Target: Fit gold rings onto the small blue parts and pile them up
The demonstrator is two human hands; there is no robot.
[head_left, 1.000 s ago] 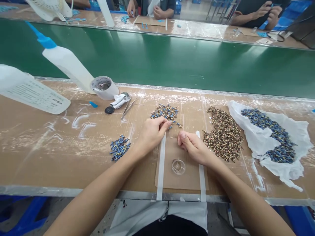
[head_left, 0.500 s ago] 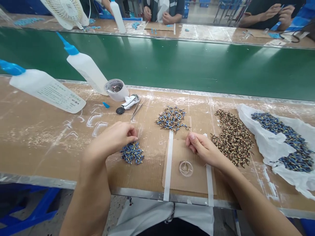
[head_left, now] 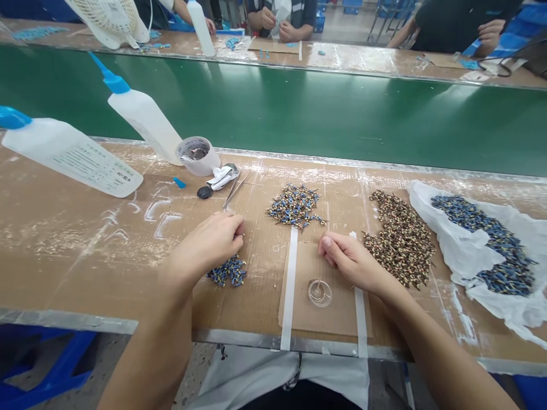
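My left hand point(head_left: 220, 236) is closed in a pinch just over a small pile of blue and yellow parts point(head_left: 228, 271); whatever is between its fingers is hidden. My right hand point(head_left: 345, 254) has its fingers curled together above the taped cardboard piece point(head_left: 299, 313), and I cannot make out what they hold. Below it on that cardboard sits a small clear round dish point(head_left: 320, 293). Farther back, between the hands, lies a mixed pile of blue and brass-coloured parts point(head_left: 294, 205). Right of my right hand spreads a larger pile of brass-and-brown parts point(head_left: 399, 242).
Two white bottles with blue nozzles point(head_left: 72, 156) lean at left. Near them are a tape roll point(head_left: 199, 156), a black cap point(head_left: 204, 192) and tweezers point(head_left: 235, 191). White paper point(head_left: 474, 250) at right bears more blue parts. Behind runs a green belt point(head_left: 299, 114), with other people beyond.
My left hand has shifted slightly over the blue and yellow pile, covering its top. My right hand stays nearly in place. Across the belt, a co-worker's hands have moved apart.
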